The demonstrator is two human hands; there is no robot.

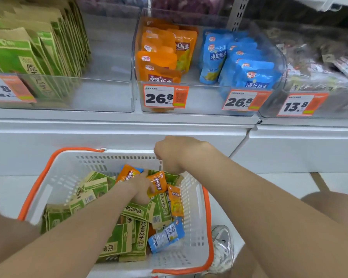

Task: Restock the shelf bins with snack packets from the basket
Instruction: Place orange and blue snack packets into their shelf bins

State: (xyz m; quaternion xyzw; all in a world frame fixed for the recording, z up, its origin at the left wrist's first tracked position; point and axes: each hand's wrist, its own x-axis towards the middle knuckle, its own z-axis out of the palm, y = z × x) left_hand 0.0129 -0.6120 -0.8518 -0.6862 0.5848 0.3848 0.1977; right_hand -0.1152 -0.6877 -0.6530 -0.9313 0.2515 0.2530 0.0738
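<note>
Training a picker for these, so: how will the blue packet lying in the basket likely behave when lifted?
The blue packet looks like a small glossy pouch, so probably light and a bit slippery. Its film looks creased, so it may flex rather than stay stiff. It lies loose on the green packets near the basket wall, so it may slide when nudged.

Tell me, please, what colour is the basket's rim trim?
Orange, on the white basket, clearest in the head view.

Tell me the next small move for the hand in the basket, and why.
Probably lift the left hand up out of the basket with the orange packets its grip is on, toward the orange bin above. The right hand is at the basket's far rim, and that bin holds matching orange packets with room left.
</note>
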